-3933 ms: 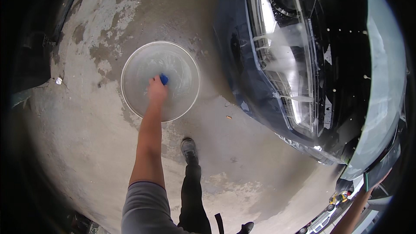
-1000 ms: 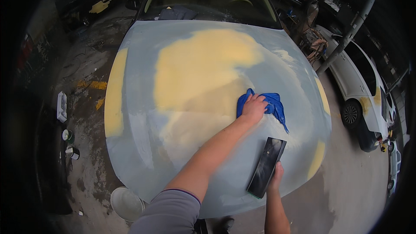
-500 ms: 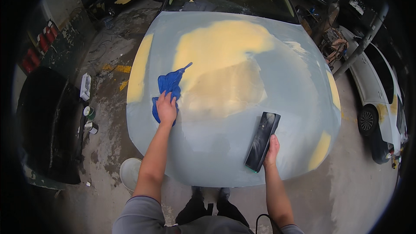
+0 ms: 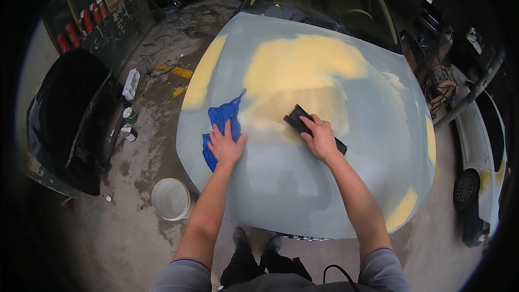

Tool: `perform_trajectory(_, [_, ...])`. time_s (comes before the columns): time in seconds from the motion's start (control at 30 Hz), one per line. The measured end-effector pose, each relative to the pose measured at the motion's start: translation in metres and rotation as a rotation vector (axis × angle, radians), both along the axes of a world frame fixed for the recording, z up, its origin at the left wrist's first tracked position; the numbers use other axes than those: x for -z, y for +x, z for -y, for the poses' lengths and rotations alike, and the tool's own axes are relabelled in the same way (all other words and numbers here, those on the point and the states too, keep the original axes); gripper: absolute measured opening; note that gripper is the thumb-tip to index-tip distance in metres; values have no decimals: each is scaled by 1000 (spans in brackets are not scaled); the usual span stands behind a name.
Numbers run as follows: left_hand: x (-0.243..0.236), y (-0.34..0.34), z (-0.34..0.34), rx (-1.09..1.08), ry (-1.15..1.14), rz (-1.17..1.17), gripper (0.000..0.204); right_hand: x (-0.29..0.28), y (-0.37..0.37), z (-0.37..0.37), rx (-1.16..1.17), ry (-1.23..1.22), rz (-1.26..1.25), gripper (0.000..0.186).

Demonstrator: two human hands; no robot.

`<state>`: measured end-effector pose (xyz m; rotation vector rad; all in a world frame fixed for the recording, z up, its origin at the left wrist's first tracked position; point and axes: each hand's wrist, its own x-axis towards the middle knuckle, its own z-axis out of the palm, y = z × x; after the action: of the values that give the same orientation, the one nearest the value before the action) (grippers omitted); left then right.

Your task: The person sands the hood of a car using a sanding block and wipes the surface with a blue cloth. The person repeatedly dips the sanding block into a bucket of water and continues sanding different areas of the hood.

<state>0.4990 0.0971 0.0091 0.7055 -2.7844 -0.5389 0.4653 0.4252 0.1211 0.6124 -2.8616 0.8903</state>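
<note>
Head view, left hand (image 4: pixel 227 149) splayed on one cloth (image 4: pixel 225 112), right hand (image 4: pixel 324 139) apparently gripping one block (image 4: pixel 295 117)

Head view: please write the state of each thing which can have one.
Hood: grey, with yellow patches.
Blue cloth: crumpled, on the hood.
Black block: held, slanting across the hood.
Left hand: spread, on the cloth.
Right hand: gripping the block.
White bucket: upright, uncovered.
</note>
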Motion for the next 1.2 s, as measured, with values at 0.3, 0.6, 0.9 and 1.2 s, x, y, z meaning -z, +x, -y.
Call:
perform_trajectory(0.3, [0,-47,67,209,-18,-281,32,83,-22,50,-44,333,-392,48])
perform_trajectory(0.6, [-173,-143,-43,574,188,-449,35,79,-68,96,16,362,-402,45])
perform_trajectory(0.9, [-167,-148,-54,563,313,-482,35,64,-139,104,64,555,-303,29])
perform_trajectory(1.2, [8,-82,146,357,276,-563,56,84,-81,132,-170,388,-484,45])
